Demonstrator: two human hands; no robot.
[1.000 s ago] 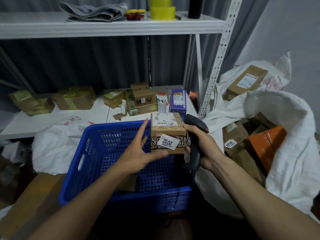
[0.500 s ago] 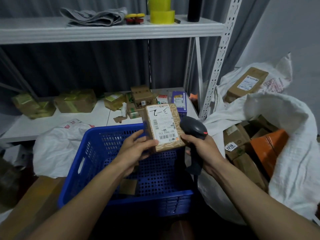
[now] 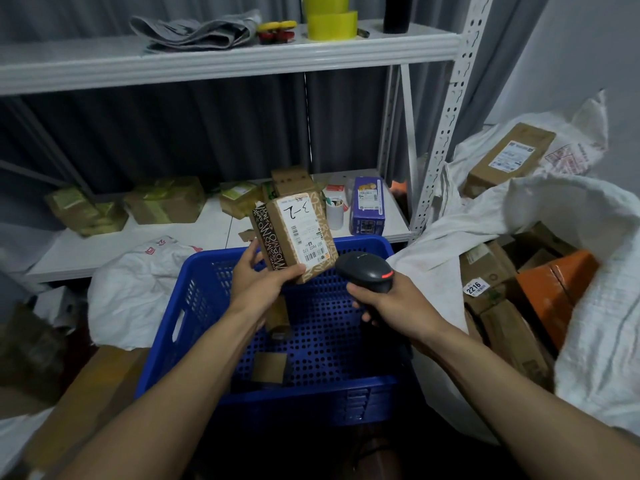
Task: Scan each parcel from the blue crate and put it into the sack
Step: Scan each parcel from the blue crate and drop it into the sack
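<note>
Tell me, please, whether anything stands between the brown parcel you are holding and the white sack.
Only the right hand with the black handheld scanner lies between the brown cardboard parcel and the open white woven sack.

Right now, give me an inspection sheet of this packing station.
Surface: white lower shelf board carries taped boxes.
Job's things: labelled parcel held above the blue crate, label facing the camera; a small cardboard item lies in the crate; white sack at right holds brown boxes and an orange parcel.
Clutter: yellow tape rolls and folded grey cloth on the top shelf; purple box below.
Grippers: left hand grips the parcel; right hand grips the barcode scanner.
Cables: nothing seen.
Surroundings: grey curtain, white rack upright.
</note>
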